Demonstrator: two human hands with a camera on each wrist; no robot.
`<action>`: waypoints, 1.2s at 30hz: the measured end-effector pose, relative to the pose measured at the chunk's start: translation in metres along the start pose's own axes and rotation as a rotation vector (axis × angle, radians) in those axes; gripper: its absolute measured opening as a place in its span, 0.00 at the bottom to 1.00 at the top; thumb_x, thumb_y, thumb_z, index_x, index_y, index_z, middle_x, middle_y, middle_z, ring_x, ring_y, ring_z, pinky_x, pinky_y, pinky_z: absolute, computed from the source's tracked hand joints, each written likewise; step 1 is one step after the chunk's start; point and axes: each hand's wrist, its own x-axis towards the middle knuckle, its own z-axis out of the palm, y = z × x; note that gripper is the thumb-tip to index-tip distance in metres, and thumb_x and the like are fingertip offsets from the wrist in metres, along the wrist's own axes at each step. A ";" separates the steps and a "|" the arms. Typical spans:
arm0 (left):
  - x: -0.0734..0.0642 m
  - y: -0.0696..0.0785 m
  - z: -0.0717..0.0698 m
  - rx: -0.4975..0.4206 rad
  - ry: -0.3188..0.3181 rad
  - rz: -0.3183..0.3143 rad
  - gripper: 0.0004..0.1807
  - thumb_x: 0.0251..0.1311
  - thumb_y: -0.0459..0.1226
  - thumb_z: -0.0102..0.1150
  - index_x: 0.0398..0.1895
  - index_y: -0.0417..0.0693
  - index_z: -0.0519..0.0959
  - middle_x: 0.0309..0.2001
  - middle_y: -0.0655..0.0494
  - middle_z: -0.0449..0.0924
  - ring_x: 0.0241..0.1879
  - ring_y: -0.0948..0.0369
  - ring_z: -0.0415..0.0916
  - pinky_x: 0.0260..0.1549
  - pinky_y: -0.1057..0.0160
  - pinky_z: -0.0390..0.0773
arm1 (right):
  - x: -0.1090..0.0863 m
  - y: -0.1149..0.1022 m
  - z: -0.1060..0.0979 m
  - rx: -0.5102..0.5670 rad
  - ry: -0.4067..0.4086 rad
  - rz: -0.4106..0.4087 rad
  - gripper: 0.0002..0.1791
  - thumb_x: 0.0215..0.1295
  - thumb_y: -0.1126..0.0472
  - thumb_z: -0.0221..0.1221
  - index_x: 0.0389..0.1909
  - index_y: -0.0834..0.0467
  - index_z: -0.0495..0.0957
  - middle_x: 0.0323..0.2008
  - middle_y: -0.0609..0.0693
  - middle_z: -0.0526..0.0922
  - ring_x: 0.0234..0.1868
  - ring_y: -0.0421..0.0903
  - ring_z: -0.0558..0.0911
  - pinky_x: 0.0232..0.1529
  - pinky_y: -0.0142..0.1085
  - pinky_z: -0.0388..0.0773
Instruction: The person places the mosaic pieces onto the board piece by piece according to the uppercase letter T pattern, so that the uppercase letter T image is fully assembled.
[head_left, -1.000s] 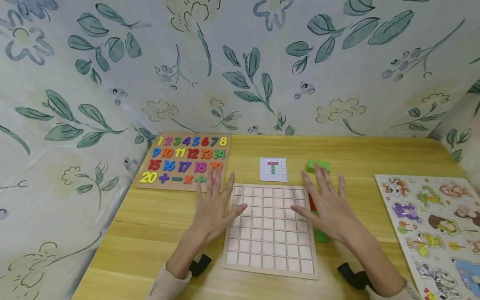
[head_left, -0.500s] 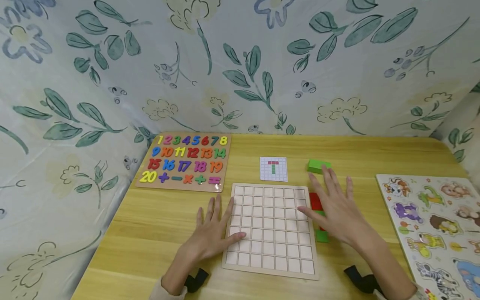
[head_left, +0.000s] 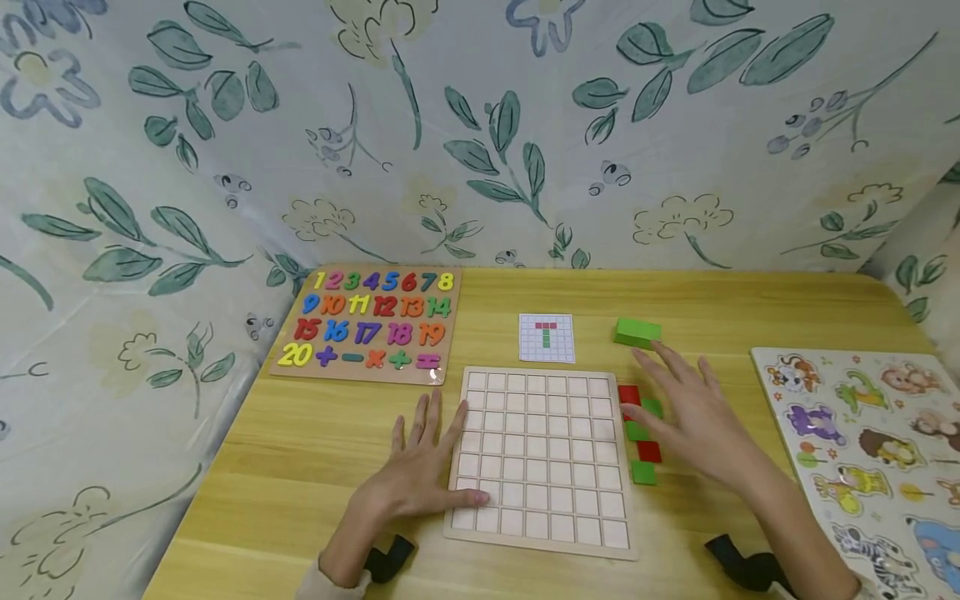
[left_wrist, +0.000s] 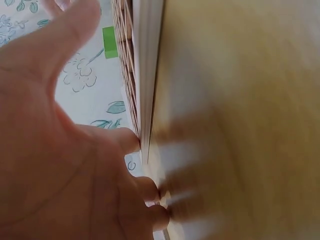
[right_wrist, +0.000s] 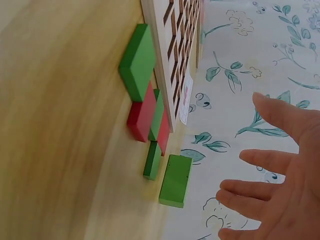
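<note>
A pale wooden grid board (head_left: 537, 450) lies on the table, its squares bare. My left hand (head_left: 420, 475) is spread at its left edge, thumb over the lower left squares. In the left wrist view, that hand's fingertips (left_wrist: 160, 216) come down to the tabletop beside the board's side. My right hand (head_left: 697, 421) hovers, fingers extended and holding nothing, over the right side of the board. Beneath and beside it lie several flat red and green square tiles, among them a red tile (head_left: 649, 452) and a green tile (head_left: 643, 472). A longer green block (head_left: 637, 333) lies just beyond its fingertips.
A small card (head_left: 546, 338) with a red and green T pattern lies behind the board. At the back left is a number puzzle board (head_left: 360, 372); an animal puzzle board (head_left: 840, 433) lies on the right. Floral fabric (head_left: 480, 150) hangs behind the table.
My left hand has drawn back toward me along the board's left edge. My right hand has shifted right, off the board, uncovering more of the tiles and the green block.
</note>
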 end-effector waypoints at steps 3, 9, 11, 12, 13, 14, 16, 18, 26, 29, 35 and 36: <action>0.000 -0.001 -0.001 -0.015 -0.022 0.015 0.72 0.49 0.69 0.71 0.85 0.54 0.34 0.81 0.39 0.12 0.81 0.38 0.15 0.75 0.27 0.26 | 0.002 0.004 0.000 0.055 0.051 -0.001 0.39 0.70 0.50 0.65 0.77 0.59 0.65 0.74 0.71 0.64 0.73 0.75 0.63 0.70 0.77 0.51; -0.003 -0.005 -0.004 -0.040 -0.058 0.055 0.82 0.37 0.63 0.82 0.85 0.52 0.32 0.80 0.38 0.09 0.80 0.38 0.11 0.73 0.26 0.21 | 0.006 0.011 0.002 0.156 0.099 0.024 0.29 0.67 0.60 0.69 0.68 0.60 0.76 0.56 0.65 0.79 0.56 0.65 0.78 0.53 0.65 0.78; -0.004 -0.006 -0.004 -0.038 -0.063 0.063 0.85 0.33 0.62 0.84 0.85 0.51 0.31 0.80 0.37 0.08 0.80 0.38 0.10 0.73 0.27 0.19 | 0.008 0.014 0.003 0.175 0.083 0.047 0.28 0.66 0.59 0.70 0.66 0.59 0.79 0.51 0.62 0.81 0.51 0.60 0.79 0.49 0.54 0.80; -0.004 -0.007 -0.004 -0.037 -0.065 0.067 0.86 0.32 0.61 0.85 0.85 0.51 0.31 0.80 0.37 0.08 0.80 0.38 0.10 0.73 0.27 0.19 | 0.009 0.015 0.004 0.179 0.071 0.063 0.27 0.65 0.59 0.71 0.65 0.58 0.80 0.50 0.61 0.81 0.49 0.57 0.79 0.47 0.49 0.80; -0.004 -0.007 -0.004 -0.039 -0.064 0.071 0.86 0.30 0.61 0.86 0.85 0.51 0.31 0.79 0.37 0.08 0.80 0.38 0.10 0.73 0.27 0.18 | 0.010 0.017 0.005 0.185 0.058 0.080 0.27 0.65 0.58 0.71 0.64 0.58 0.81 0.48 0.59 0.81 0.47 0.55 0.79 0.44 0.44 0.78; -0.005 -0.007 -0.004 -0.038 -0.065 0.074 0.87 0.29 0.60 0.86 0.85 0.51 0.31 0.79 0.37 0.08 0.80 0.38 0.09 0.73 0.27 0.18 | 0.011 0.019 0.006 0.193 0.047 0.096 0.26 0.64 0.57 0.72 0.63 0.57 0.81 0.47 0.58 0.80 0.46 0.53 0.78 0.42 0.39 0.77; -0.004 -0.008 -0.004 -0.035 -0.065 0.081 0.88 0.27 0.60 0.87 0.85 0.50 0.31 0.79 0.36 0.08 0.79 0.38 0.09 0.73 0.27 0.18 | 0.013 0.022 0.007 0.220 0.026 0.129 0.25 0.64 0.56 0.71 0.62 0.57 0.82 0.45 0.57 0.80 0.44 0.50 0.77 0.38 0.33 0.74; -0.004 -0.008 -0.004 -0.031 -0.063 0.089 0.89 0.25 0.59 0.88 0.85 0.50 0.31 0.79 0.36 0.08 0.79 0.38 0.09 0.73 0.27 0.19 | 0.015 0.025 0.009 0.259 0.006 0.161 0.24 0.65 0.56 0.71 0.62 0.57 0.83 0.45 0.57 0.80 0.42 0.49 0.76 0.35 0.30 0.72; -0.003 -0.008 -0.004 -0.028 -0.067 0.087 0.90 0.23 0.59 0.88 0.85 0.50 0.31 0.80 0.36 0.09 0.79 0.38 0.08 0.73 0.27 0.19 | 0.025 0.036 0.016 0.397 -0.087 0.291 0.26 0.67 0.49 0.69 0.62 0.56 0.83 0.46 0.56 0.81 0.41 0.47 0.72 0.34 0.30 0.70; -0.002 -0.008 -0.004 -0.034 -0.071 0.087 0.90 0.24 0.59 0.88 0.85 0.50 0.31 0.80 0.37 0.08 0.79 0.38 0.08 0.73 0.28 0.18 | 0.027 0.041 0.017 0.408 -0.109 0.314 0.25 0.67 0.49 0.69 0.61 0.55 0.84 0.45 0.54 0.79 0.41 0.46 0.71 0.34 0.30 0.68; -0.003 -0.008 -0.004 -0.033 -0.064 0.087 0.90 0.23 0.58 0.88 0.85 0.49 0.31 0.80 0.36 0.09 0.79 0.38 0.09 0.73 0.28 0.18 | 0.028 0.046 0.018 0.420 -0.138 0.310 0.24 0.67 0.49 0.69 0.59 0.56 0.84 0.42 0.53 0.78 0.39 0.46 0.70 0.32 0.31 0.67; -0.003 -0.008 -0.004 -0.032 -0.062 0.086 0.90 0.23 0.58 0.89 0.85 0.49 0.31 0.80 0.36 0.09 0.79 0.38 0.09 0.73 0.28 0.18 | 0.028 0.047 0.018 0.421 -0.141 0.309 0.23 0.67 0.49 0.69 0.59 0.56 0.85 0.42 0.53 0.77 0.39 0.46 0.70 0.32 0.32 0.67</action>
